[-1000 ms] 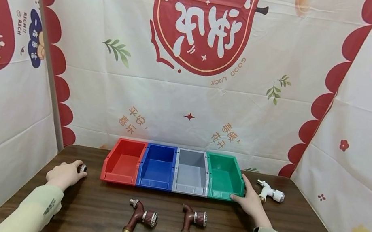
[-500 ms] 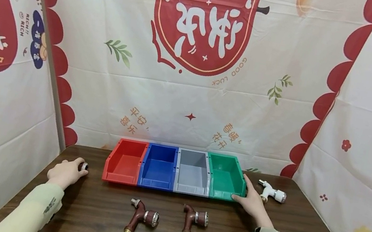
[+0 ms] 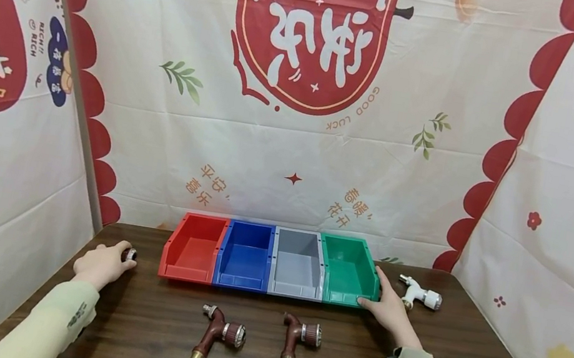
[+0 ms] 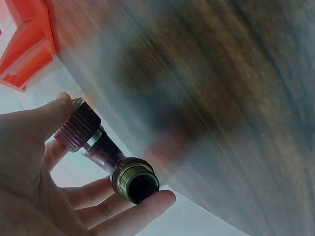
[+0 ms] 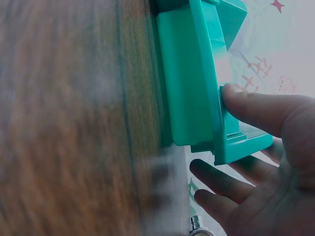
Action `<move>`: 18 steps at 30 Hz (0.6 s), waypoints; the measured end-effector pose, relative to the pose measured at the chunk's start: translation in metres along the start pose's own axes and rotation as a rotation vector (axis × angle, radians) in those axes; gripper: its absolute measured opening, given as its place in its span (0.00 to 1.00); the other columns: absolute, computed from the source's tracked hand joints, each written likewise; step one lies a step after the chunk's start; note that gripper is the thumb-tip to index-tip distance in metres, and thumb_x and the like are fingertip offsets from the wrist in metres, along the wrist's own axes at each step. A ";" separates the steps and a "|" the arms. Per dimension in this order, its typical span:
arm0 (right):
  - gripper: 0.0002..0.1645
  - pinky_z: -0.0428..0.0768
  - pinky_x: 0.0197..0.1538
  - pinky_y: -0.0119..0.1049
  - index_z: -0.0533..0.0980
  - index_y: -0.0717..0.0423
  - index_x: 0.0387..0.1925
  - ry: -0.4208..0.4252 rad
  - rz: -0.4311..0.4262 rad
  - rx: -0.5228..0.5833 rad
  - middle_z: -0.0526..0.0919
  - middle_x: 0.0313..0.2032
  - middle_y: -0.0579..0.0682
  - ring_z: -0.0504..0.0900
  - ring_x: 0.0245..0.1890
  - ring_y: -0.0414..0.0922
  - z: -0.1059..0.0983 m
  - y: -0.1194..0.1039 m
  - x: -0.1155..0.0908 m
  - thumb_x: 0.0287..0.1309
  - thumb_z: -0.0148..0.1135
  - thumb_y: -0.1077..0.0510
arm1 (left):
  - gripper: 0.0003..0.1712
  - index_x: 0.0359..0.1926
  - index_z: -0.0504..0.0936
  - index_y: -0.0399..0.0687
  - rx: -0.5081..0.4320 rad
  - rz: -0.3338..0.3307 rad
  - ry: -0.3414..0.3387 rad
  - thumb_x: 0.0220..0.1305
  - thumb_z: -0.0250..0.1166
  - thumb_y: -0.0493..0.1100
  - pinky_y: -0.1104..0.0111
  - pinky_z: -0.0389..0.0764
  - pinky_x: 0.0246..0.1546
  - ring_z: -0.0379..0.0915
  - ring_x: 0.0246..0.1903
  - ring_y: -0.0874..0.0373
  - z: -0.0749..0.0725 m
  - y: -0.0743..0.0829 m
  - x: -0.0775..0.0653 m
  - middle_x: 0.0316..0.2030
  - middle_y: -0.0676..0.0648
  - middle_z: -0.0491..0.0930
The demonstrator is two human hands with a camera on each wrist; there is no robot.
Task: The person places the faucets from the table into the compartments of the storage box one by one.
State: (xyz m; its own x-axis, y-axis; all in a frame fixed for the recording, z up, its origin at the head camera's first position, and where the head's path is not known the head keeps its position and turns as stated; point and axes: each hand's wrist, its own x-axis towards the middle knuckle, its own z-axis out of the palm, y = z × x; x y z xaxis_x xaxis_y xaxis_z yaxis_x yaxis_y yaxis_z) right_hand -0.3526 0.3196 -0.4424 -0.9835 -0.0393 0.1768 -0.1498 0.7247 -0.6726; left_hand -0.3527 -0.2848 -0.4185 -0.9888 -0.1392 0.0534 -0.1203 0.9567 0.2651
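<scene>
At the table's left side, my left hand [image 3: 100,264] holds a dark red faucet [image 4: 106,147]. In the left wrist view its thumb lies against the ribbed knob and the fingers pass behind the body, with the brass threaded end facing the camera. The head view shows only the knob end past the fingers. My right hand [image 3: 389,310] grips the front right corner of the green bin [image 3: 346,265]. In the right wrist view the thumb presses the bin's front lip, while fingers lie along its outer side. Two dark red faucets, one left [image 3: 213,338] and one right [image 3: 294,340], lie before the bins.
Red [image 3: 194,247], blue [image 3: 244,255] and grey [image 3: 298,263] bins stand in a row with the green one at the table's back. Behind my right hand lies a white faucet [image 3: 420,294]. Printed cloth [image 3: 268,157] hangs behind the table [image 3: 155,321] and at both sides.
</scene>
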 end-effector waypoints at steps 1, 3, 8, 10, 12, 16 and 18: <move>0.56 0.68 0.55 0.66 0.42 0.62 0.75 0.000 -0.001 -0.002 0.55 0.66 0.77 0.63 0.61 0.73 0.000 -0.001 0.000 0.59 0.67 0.54 | 0.34 0.65 0.68 0.47 0.001 0.002 0.002 0.63 0.63 0.57 0.45 0.74 0.26 0.72 0.38 0.31 0.000 0.000 0.000 0.46 0.23 0.70; 0.56 0.68 0.55 0.66 0.41 0.63 0.75 -0.003 0.005 -0.003 0.54 0.66 0.77 0.62 0.61 0.74 0.000 0.000 0.000 0.59 0.67 0.55 | 0.34 0.65 0.68 0.47 0.002 0.001 0.003 0.63 0.63 0.57 0.45 0.74 0.26 0.72 0.38 0.32 -0.001 0.001 0.000 0.46 0.22 0.70; 0.55 0.67 0.56 0.66 0.42 0.62 0.75 -0.002 0.010 0.004 0.54 0.67 0.77 0.62 0.61 0.73 -0.001 0.000 0.000 0.59 0.67 0.56 | 0.34 0.65 0.68 0.48 0.003 0.004 0.006 0.63 0.63 0.58 0.45 0.74 0.26 0.72 0.37 0.32 -0.002 0.002 -0.002 0.46 0.23 0.70; 0.55 0.67 0.56 0.66 0.42 0.62 0.75 -0.001 0.012 0.007 0.54 0.67 0.77 0.62 0.61 0.73 0.000 0.001 0.000 0.59 0.66 0.56 | 0.35 0.65 0.68 0.49 0.005 0.006 0.006 0.62 0.63 0.58 0.46 0.74 0.26 0.72 0.37 0.32 -0.002 0.002 -0.002 0.47 0.23 0.70; 0.55 0.67 0.56 0.66 0.42 0.62 0.75 -0.001 0.010 0.003 0.54 0.67 0.77 0.62 0.61 0.73 0.000 0.002 0.000 0.59 0.66 0.56 | 0.35 0.65 0.68 0.48 0.006 0.005 0.006 0.62 0.64 0.58 0.46 0.74 0.26 0.72 0.37 0.32 -0.002 0.001 -0.001 0.47 0.23 0.70; 0.55 0.67 0.56 0.66 0.42 0.62 0.75 0.002 -0.002 0.003 0.55 0.66 0.77 0.62 0.61 0.73 0.001 0.004 0.001 0.59 0.66 0.56 | 0.35 0.65 0.68 0.48 0.006 0.007 0.017 0.62 0.64 0.58 0.45 0.74 0.25 0.71 0.38 0.33 -0.002 -0.001 -0.001 0.48 0.23 0.70; 0.55 0.67 0.56 0.67 0.42 0.62 0.75 0.004 -0.007 0.003 0.55 0.66 0.77 0.62 0.61 0.74 0.001 0.004 0.001 0.59 0.66 0.56 | 0.34 0.64 0.69 0.48 0.006 0.011 0.027 0.61 0.64 0.58 0.45 0.74 0.25 0.71 0.38 0.33 -0.002 -0.002 0.000 0.47 0.23 0.70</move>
State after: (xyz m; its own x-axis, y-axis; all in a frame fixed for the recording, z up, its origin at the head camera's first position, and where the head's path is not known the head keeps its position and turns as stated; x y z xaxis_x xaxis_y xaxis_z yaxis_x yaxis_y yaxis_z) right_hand -0.3546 0.3218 -0.4455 -0.9820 -0.0417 0.1841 -0.1569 0.7226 -0.6732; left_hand -0.3519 -0.2875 -0.4170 -0.9874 -0.1354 0.0820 -0.1101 0.9597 0.2585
